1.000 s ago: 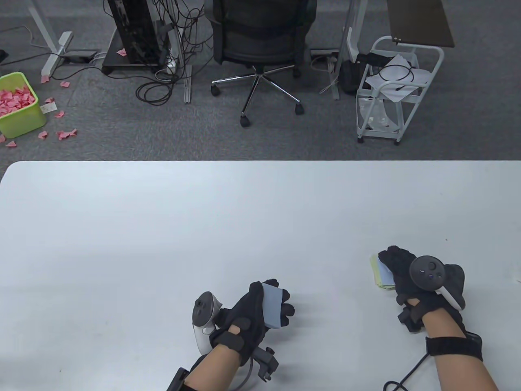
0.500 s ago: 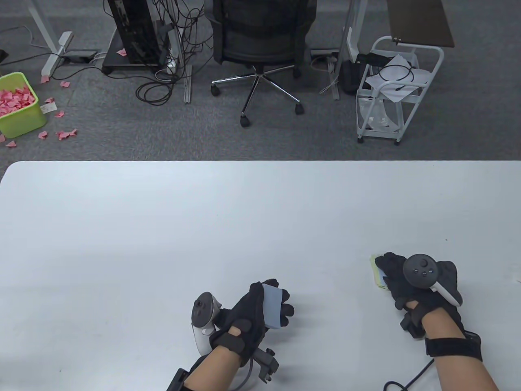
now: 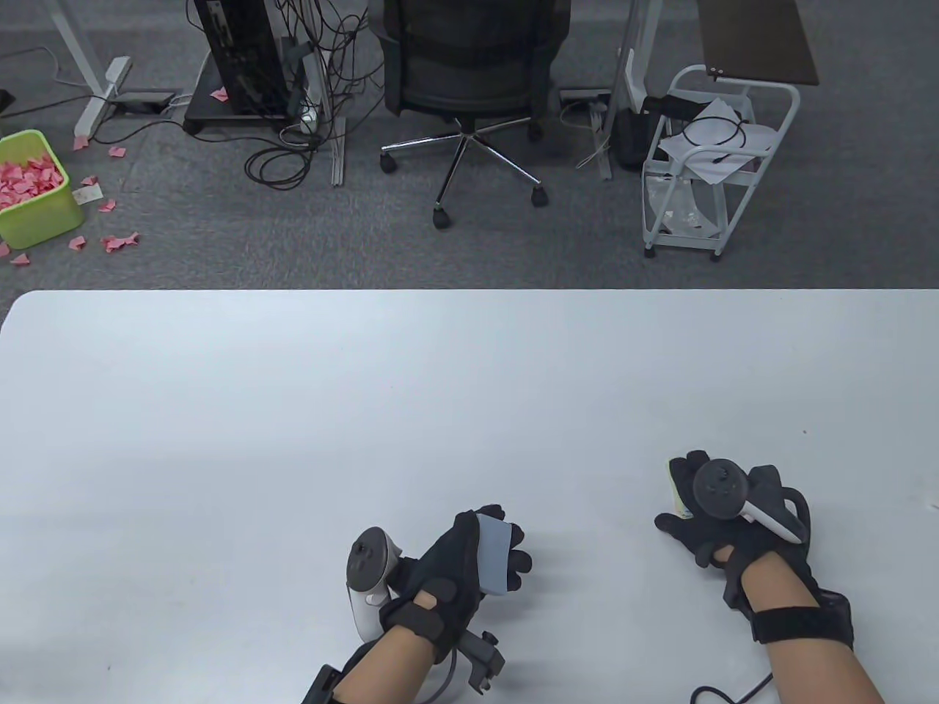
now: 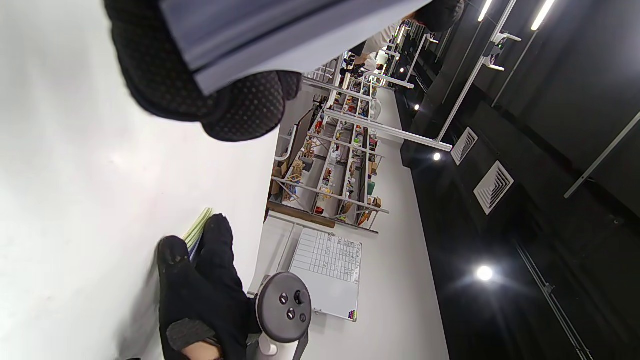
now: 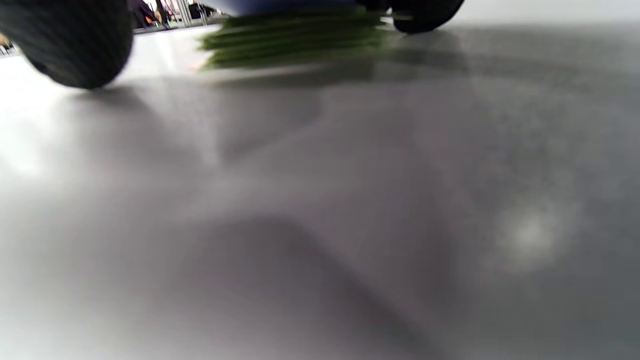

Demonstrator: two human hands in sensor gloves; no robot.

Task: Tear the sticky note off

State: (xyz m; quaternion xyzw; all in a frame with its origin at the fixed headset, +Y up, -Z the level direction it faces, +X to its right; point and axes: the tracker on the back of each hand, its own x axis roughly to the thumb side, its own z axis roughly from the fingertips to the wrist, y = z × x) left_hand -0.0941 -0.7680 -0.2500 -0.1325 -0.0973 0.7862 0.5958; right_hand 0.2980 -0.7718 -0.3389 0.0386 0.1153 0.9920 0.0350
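Note:
My left hand [image 3: 490, 541] grips a blue sticky note pad [image 3: 496, 563] between thumb and fingers, held just above the white table [image 3: 293, 411] near its front edge. The pad fills the top of the left wrist view [image 4: 280, 30]. My right hand [image 3: 686, 500] rests flat on a small stack of loose yellow-green and blue notes [image 3: 673, 480] at the right, with the thumb spread out to the left. Only the stack's left edge shows. In the right wrist view the stack [image 5: 295, 42] lies on the table under my fingertips [image 5: 70, 45].
Beyond the table's far edge are an office chair [image 3: 469, 81], a white cart [image 3: 715, 161] and a green bin [image 3: 33, 187] of pink paper scraps on the carpet.
My right hand has slid left and nearer over the loose notes, covering the blue one, and its thumb has spread out. My left hand with the pad has hardly moved.

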